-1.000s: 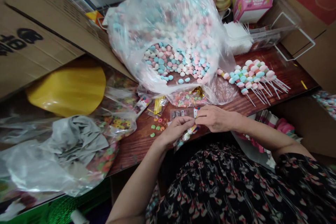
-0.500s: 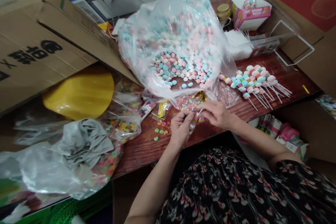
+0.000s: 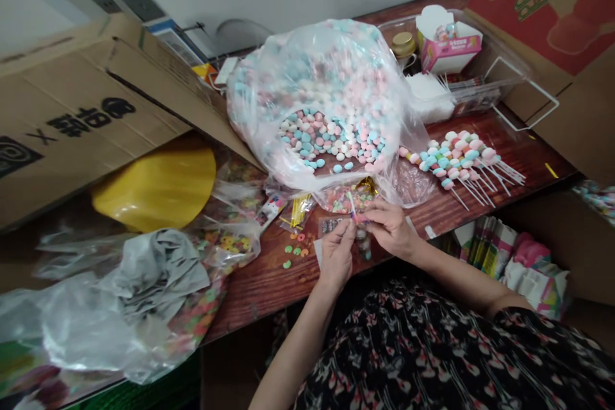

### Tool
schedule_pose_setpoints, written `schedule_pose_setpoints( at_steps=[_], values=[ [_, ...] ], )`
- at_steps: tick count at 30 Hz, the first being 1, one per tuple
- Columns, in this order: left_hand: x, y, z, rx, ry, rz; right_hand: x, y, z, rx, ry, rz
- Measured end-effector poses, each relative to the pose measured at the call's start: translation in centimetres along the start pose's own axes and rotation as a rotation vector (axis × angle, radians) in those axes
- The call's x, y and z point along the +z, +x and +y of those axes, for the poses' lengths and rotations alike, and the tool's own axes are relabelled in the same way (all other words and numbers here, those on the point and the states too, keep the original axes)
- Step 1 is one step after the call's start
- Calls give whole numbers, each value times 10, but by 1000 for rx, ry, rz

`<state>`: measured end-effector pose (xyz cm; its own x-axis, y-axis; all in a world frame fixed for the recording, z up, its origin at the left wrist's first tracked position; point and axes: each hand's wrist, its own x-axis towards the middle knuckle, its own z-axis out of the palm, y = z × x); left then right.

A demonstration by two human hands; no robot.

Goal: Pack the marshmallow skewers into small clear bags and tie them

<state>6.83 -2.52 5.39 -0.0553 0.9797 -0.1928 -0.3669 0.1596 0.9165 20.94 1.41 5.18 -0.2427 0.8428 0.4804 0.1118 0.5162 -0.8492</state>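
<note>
Closer together now, my left hand (image 3: 336, 255) and right hand (image 3: 391, 227) pinch a small clear candy bag (image 3: 362, 243) above the worktop (image 3: 269, 288), beside a label (image 3: 331, 225) too small to read.

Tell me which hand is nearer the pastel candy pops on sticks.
Right. The right hand is just below and left of the pastel candy pops on sticks; the left hand is farther away, on the right hand's far side.

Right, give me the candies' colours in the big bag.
Pastel pink, blue and white candies; head view shows them best.
</note>
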Motion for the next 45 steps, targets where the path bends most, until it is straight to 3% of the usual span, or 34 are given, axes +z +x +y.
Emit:
schedule_pose_setpoints(
  at_steps=[5, 9, 14, 17, 19, 22, 24, 30, 33, 37, 39, 40, 43, 45],
  values=[
    [1, -4, 1, -93, -82, -100, 2, -1, -9, -49, 38, 122],
    [2, -3, 2, -227, -199, -159, 11, 2, -14, -2, 155, 208],
    [-1, 1, 1, -301, -180, -170, 14, 6, -7, 150, 377, 147],
    [-3, 4, 4, -350, -126, -194, -4, 10, -2, 74, 160, 172],
    [-5, 5, 9, -397, -105, -221, -21, 12, -1, -128, -128, 81],
    [-7, 6, 16, -479, -72, -275, -44, 12, -3, -492, -465, -313],
    [-8, 6, 18, -544, -33, -351, -51, 10, -3, -616, -564, -508],
    [-19, 2, 17, -679, 56, -647, -48, 4, 6, -744, -589, -585],
    [-23, -6, 18, -558, 333, -673, -38, -4, 9, -599, -603, -679],
    [-27, -14, 13, -47, 852, -582, -23, -17, 8, -156, -632, -835],
    [-29, -15, 10, 97, 928, -510, -18, -20, 2, -70, -659, -802],
    [-31, -14, 9, 88, 897, -478, -18, -20, -2, -90, -683, -738],
    [-38, -12, 9, -220, 619, -416, -20, -20, -10, -277, -736, -536],
    [-43, -11, 12, -489, 428, -431, -22, -21, -8, -411, -702, -521]
  ],
)
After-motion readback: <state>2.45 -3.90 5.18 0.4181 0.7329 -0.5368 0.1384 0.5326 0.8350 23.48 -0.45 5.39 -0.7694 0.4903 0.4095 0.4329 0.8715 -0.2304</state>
